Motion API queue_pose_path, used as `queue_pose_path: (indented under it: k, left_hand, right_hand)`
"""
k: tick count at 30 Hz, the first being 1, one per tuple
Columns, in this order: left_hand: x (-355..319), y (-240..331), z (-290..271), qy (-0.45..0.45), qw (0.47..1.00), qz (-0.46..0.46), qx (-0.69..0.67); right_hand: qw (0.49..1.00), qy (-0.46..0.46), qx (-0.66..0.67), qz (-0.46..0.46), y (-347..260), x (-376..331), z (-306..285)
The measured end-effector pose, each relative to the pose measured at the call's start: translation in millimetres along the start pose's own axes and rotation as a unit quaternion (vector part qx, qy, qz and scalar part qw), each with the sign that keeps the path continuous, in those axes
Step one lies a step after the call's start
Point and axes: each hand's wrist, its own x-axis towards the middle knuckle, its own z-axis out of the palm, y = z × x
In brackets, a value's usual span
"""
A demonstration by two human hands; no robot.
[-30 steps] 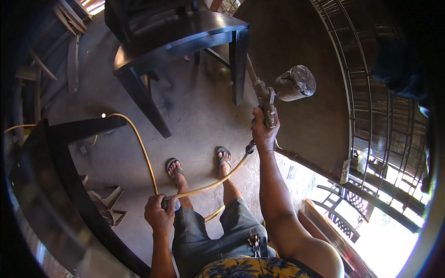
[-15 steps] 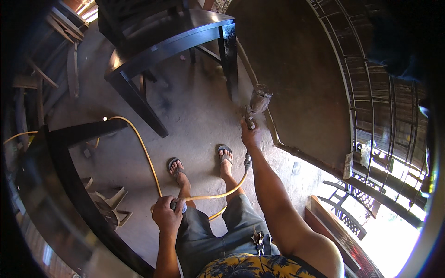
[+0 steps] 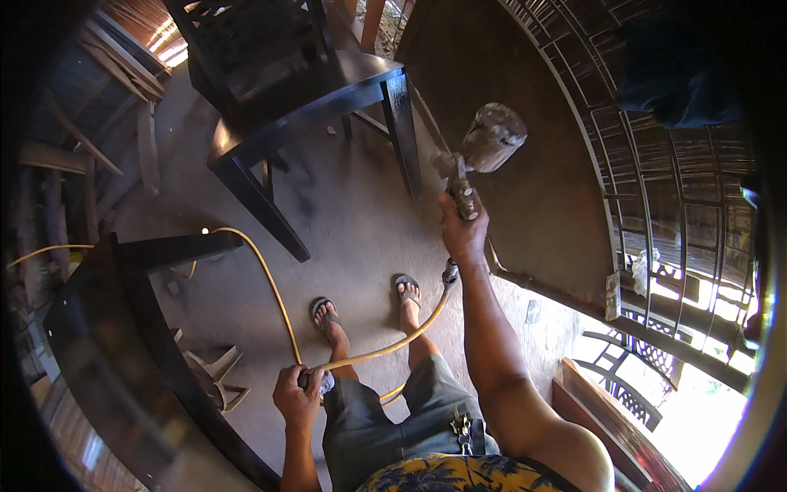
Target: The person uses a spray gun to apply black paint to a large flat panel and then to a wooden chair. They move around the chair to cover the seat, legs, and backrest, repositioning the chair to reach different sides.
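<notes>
My right hand (image 3: 466,234) is closed around the grip of a spray gun (image 3: 461,190), its paint-smeared metal cup (image 3: 494,138) tilted to the right. The gun is held in front of a large dark board, to the right of a glossy black chair (image 3: 303,102). A yellow air hose (image 3: 385,350) runs from a metal fitting below the gun's grip back to my left hand (image 3: 295,398). That hand is closed on the hose near my left thigh. Something dark and a pale bluish bit show at its fingers; I cannot make out what they are.
The dark board (image 3: 525,164) leans at the right beside a metal grille (image 3: 643,176). A black curved furniture piece (image 3: 156,320) stands at the left, with the hose crossing its end. Wood scraps (image 3: 147,139) are piled at the far left; a brown wooden piece (image 3: 598,418) lies lower right.
My right hand has raised the spray gun, and its cup looks larger and tilts further right. The view has shifted a little. My left hand keeps its grip on the hose.
</notes>
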Motion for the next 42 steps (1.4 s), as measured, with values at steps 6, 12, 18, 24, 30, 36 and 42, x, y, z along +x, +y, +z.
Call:
queue_pose_path:
  k: [6,12,18,24,30,36,42]
  left_hand:
    - [-2,1,0,0.028,0.999,-0.008,-0.038]
    - [-8,-2,-6,0.023,0.998,-0.029,-0.055]
    - [-18,-11,-19,0.04,0.998,-0.026,-0.049]
    - [-22,-11,-24,0.042,0.998,-0.025,-0.045]
    - [-14,-4,-24,0.038,0.997,-0.018,-0.058]
    - [-9,3,-25,0.033,0.997,-0.017,-0.07]
    - [-6,8,-21,0.04,0.996,0.007,-0.078]
  right_hand:
    - [0.999,0.03,-0.008,-0.044,-70,40,9]
    - [0.995,-0.002,-0.012,-0.1,-79,43,48]
    - [0.987,-0.12,-0.025,-0.109,-102,5,70]
    - [0.965,-0.251,0.026,-0.071,-128,-11,72]
    - [0.984,-0.147,-0.027,-0.096,-133,17,72]
    - [0.996,-0.072,-0.021,-0.047,-116,50,54]
    - [0.996,0.011,-0.074,-0.043,-110,75,36]
